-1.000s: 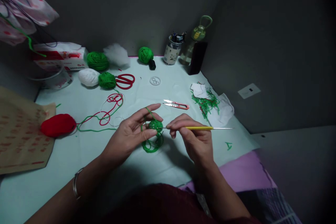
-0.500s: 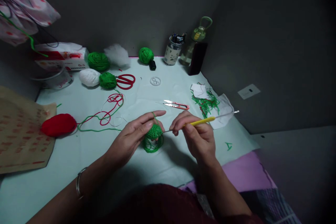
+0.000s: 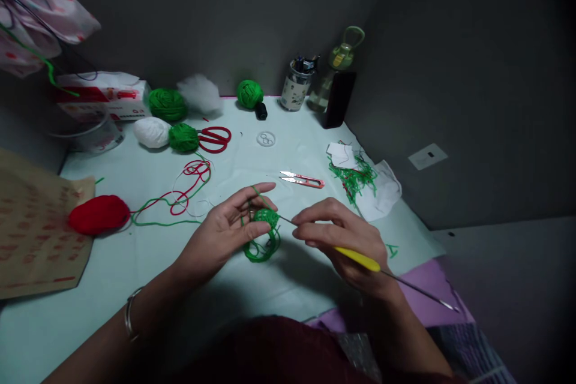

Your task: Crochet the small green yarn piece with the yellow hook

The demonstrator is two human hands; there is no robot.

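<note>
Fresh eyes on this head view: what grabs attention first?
Probably the yellow-handled hook in the right hand, its tip at the small green crochet piece that the left hand holds, near centre. Next, the bright red yarn ball by the paper bag at left, then the green yarn scraps at right.

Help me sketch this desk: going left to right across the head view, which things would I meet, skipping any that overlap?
Red yarn, scissors, crochet piece, snips, thread scraps.

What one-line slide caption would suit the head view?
The left hand holds a green crocheted piece while the right hand holds a yellow-handled hook at its edge.
</note>
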